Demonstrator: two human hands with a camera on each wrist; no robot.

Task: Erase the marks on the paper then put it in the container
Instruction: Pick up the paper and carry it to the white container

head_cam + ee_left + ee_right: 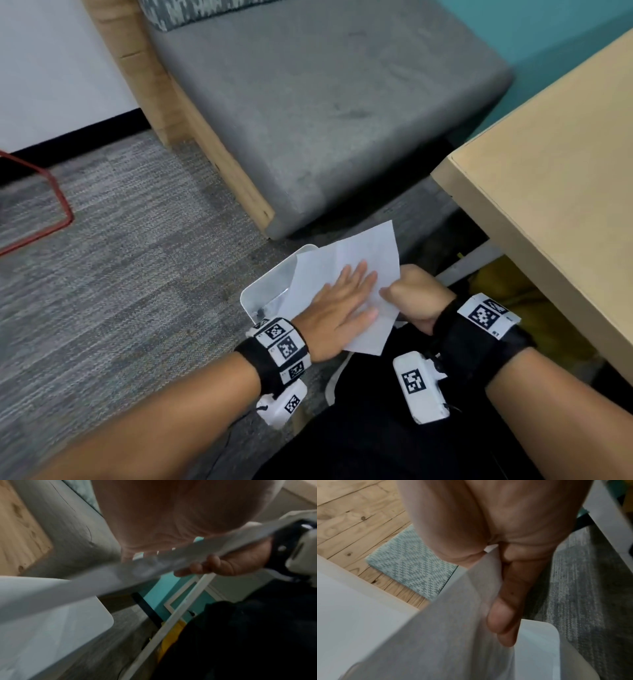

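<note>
A white sheet of paper, creased down the middle, is held low over the floor, partly above a white plastic container. My left hand lies flat on top of the sheet with straight fingers. My right hand pinches the sheet's right edge, thumb on top. The left wrist view shows the paper edge-on above the container, with fingers of the right hand curled beneath it. The right wrist view shows the paper over the container, a finger beside it. No marks are visible on the sheet.
A grey cushioned bench with a wooden frame stands ahead on grey carpet. A light wooden table is at the right, with something yellow under it. A red metal frame is at the far left. My black-clad legs are below.
</note>
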